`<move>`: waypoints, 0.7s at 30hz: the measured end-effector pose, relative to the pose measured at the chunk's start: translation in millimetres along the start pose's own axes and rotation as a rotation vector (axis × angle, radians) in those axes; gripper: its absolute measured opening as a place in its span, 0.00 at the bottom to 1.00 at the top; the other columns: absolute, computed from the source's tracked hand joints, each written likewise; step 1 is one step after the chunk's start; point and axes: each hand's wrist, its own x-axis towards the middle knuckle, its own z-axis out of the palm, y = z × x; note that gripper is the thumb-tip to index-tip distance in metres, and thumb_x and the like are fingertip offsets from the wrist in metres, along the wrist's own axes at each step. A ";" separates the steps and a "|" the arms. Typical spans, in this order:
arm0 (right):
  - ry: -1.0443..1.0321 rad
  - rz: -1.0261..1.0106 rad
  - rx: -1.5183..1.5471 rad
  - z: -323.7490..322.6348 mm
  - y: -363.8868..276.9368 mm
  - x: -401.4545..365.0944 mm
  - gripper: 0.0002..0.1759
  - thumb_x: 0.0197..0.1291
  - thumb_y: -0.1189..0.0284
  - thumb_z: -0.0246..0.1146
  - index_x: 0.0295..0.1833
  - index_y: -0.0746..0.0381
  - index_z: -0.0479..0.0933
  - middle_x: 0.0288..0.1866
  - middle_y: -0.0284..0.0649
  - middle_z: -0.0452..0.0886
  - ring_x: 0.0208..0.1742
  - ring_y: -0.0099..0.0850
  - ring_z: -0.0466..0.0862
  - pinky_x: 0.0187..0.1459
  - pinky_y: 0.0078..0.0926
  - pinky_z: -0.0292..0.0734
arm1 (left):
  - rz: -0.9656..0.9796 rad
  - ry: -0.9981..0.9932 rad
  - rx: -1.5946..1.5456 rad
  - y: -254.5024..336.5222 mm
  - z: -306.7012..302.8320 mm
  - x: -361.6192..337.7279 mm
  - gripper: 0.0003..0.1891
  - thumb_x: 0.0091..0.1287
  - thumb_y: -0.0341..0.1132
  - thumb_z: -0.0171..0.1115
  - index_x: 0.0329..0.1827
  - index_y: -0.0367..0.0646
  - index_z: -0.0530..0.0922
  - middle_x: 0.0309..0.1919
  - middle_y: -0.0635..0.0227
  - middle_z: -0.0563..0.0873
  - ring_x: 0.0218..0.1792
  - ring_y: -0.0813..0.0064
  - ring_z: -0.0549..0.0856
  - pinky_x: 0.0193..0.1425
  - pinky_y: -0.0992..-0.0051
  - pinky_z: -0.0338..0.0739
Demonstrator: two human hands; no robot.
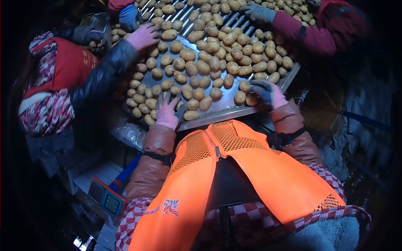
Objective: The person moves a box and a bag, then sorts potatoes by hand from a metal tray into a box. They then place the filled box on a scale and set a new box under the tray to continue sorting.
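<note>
My left hand (168, 111), in a pink glove with grey fingers, lies with its fingers spread at the near left edge of the metal table (229, 109), among potatoes (191, 115). To the right, near the table's right corner, my right hand (268, 93), in a similar glove, reaches over the edge beside a few potatoes (244, 86). Its fingers are stretched out toward them, and nothing shows in its grasp. Many light brown potatoes cover the table between and beyond both hands.
Metal rollers (184, 15) carry more potatoes at the far side. A co-worker in a red apron (71, 62) reaches in from the left with a pink glove (144, 37). Another person's red sleeve (302, 32) comes from the upper right. A digital scale (107, 195) stands at lower left.
</note>
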 end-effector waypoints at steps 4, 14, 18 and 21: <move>0.033 -0.650 -0.763 95.9 -0.3 44.1 0.25 0.61 0.73 0.63 0.65 0.58 0.74 0.52 0.50 0.82 0.53 0.44 0.83 0.54 0.37 0.79 | 0.002 0.053 -0.111 -18.6 5.6 -22.5 0.25 0.64 0.48 0.66 0.66 0.60 0.78 0.69 0.59 0.74 0.76 0.51 0.62 0.78 0.52 0.57; 0.360 -0.309 -1.143 193.5 -18.0 82.9 0.31 0.52 0.77 0.64 0.65 0.48 0.74 0.76 0.53 0.58 0.59 0.59 0.79 0.61 0.50 0.77 | 0.157 0.115 -0.103 48.4 2.5 45.1 0.25 0.55 0.33 0.66 0.60 0.54 0.79 0.61 0.59 0.79 0.63 0.53 0.77 0.60 0.56 0.76; 0.246 -0.470 -1.153 160.0 -29.2 89.9 0.13 0.55 0.70 0.64 0.47 0.51 0.82 0.73 0.55 0.60 0.54 0.59 0.81 0.57 0.46 0.79 | 0.052 -0.062 0.051 95.5 -2.0 77.4 0.28 0.54 0.35 0.67 0.63 0.56 0.77 0.64 0.61 0.76 0.63 0.53 0.77 0.59 0.56 0.77; 0.143 -0.327 -1.147 151.2 -35.1 94.4 0.18 0.52 0.66 0.68 0.51 0.49 0.82 0.64 0.54 0.68 0.54 0.57 0.81 0.59 0.47 0.78 | 0.069 -0.294 0.131 108.0 -25.6 83.5 0.28 0.56 0.38 0.69 0.63 0.56 0.77 0.63 0.63 0.77 0.63 0.56 0.78 0.58 0.55 0.78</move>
